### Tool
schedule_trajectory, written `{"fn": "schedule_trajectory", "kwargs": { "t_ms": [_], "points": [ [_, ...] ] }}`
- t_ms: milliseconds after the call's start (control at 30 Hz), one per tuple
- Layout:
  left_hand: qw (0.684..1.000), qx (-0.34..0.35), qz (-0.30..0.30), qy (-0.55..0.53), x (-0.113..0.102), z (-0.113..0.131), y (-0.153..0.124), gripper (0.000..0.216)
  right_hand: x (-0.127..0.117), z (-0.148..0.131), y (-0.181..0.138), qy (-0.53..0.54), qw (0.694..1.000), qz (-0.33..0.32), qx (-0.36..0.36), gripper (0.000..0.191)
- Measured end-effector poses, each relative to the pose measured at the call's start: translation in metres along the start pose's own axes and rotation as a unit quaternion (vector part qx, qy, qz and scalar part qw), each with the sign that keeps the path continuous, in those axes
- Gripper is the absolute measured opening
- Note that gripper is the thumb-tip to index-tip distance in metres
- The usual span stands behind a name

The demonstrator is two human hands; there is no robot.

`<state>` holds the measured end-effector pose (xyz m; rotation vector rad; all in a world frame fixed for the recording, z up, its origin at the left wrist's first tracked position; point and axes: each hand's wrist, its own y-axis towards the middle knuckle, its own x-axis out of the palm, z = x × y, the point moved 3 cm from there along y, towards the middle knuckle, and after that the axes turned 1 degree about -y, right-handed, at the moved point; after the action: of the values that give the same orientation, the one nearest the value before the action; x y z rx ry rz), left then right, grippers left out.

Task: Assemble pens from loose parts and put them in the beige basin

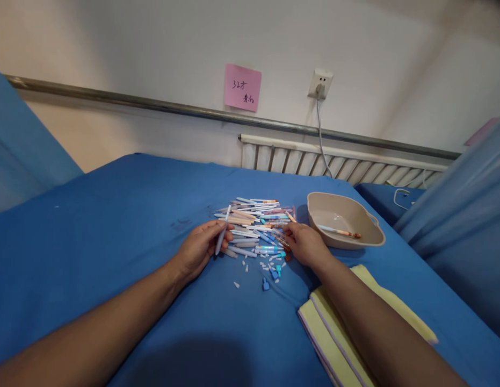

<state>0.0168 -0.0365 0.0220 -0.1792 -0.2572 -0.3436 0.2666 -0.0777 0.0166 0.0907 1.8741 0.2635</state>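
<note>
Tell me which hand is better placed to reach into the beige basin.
Probably the right hand: at the right edge of the pen pile, close to the basin. The left hand is farther off and holds a grey pen.

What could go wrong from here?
The small white pieces lie loose on the blue sheet and could get lost if brushed aside. The right hand is at the crowded pile of pen-like parts, so it might scatter some. Its forearm crosses the yellow cloth and could drag it.
</note>
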Motion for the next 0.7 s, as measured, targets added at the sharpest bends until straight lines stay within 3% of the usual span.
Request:
{"fn": "schedule_trajectory", "kwargs": {
  "t_ms": [200,433,700],
  "points": [
    [1.0,-0.002,0.002,0.012,0.001,0.001,0.0,0.021,-0.005,0.005,0.0,0.02,0.999,0.037,0.016,0.022],
    [1.0,0.001,0.007,0.018,-0.001,0.0,0.001,0.021,-0.019,-0.003,-0.006,0.105,0.984,0.141,0.025,0.016],
    [1.0,0.005,-0.001,0.026,-0.001,-0.001,0.002,0.022,-0.001,-0.023,-0.008,0.114,0.99,-0.002,-0.087,0.015]
  ]
}}
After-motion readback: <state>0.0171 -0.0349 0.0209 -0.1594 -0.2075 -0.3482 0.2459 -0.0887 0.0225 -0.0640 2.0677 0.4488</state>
